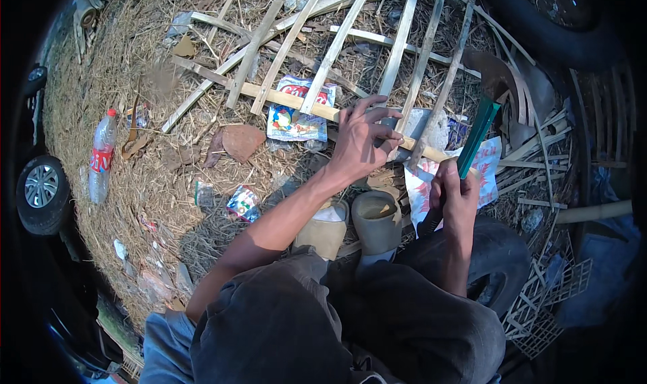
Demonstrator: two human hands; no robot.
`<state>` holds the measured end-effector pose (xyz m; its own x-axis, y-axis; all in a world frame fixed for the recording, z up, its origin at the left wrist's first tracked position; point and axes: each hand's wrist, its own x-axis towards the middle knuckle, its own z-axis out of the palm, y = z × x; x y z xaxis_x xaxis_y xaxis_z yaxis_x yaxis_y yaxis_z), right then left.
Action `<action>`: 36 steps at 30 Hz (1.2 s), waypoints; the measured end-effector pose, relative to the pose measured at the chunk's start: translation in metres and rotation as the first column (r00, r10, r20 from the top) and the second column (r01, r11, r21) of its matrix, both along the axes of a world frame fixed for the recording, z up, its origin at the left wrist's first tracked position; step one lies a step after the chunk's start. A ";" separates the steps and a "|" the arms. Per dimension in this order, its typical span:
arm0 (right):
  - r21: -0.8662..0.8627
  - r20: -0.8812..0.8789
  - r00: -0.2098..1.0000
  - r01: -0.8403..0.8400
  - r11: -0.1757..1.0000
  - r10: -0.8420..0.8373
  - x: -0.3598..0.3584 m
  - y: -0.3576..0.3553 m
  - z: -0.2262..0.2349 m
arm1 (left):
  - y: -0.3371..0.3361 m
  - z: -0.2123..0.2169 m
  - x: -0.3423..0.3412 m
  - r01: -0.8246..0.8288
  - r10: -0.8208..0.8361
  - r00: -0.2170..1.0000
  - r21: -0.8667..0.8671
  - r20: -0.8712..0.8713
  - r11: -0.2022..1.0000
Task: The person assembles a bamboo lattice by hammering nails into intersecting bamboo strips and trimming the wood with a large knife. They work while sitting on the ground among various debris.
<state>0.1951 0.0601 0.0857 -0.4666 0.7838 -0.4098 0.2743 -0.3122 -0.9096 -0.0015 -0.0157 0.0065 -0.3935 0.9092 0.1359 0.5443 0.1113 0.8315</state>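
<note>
Pale bamboo crosspiece (296,102) slants far-left to near-right, passing under the nearer left hand (362,140), fingers bent, can't tell if pinching, toward the right hand (457,194), wrapped round a green-and-black tool (480,138) pointing forward.

Lettered — bottle label (101,160), packet (300,125), sheet (420,188)

Outdoors | straw-littered ground (151,60) | vehicle wheel (42,187), left side | bright sunlight (shade toward the lower right)
</note>
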 end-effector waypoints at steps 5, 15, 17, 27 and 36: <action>-0.189 0.112 0.994 0.033 0.981 -0.012 0.019 0.000 0.055 | 0.007 0.001 0.004 -0.024 0.022 0.998 0.029 0.058 0.999; 0.027 0.429 0.883 -0.224 0.974 0.191 0.048 -0.043 0.040 | -0.004 -0.009 -0.002 -0.052 0.052 0.998 0.002 0.026 0.999; 0.103 0.700 0.657 -0.480 0.871 0.279 0.039 -0.037 0.056 | -0.004 -0.007 -0.002 -0.050 0.049 0.998 0.020 0.045 0.999; 0.165 0.679 0.684 -0.495 0.853 0.265 0.033 -0.044 0.042 | -0.007 -0.007 -0.003 -0.051 0.051 0.998 0.006 0.024 0.999; 0.160 0.607 0.764 -0.387 0.908 0.219 0.039 -0.045 0.028 | -0.002 -0.010 -0.004 -0.076 0.074 0.997 0.062 0.028 0.995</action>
<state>0.2337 0.0151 0.1135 -0.4485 0.7558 -0.4771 0.8000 0.1014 -0.5914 -0.0051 -0.0178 -0.0038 -0.4645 0.8668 0.1815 0.5151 0.0978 0.8515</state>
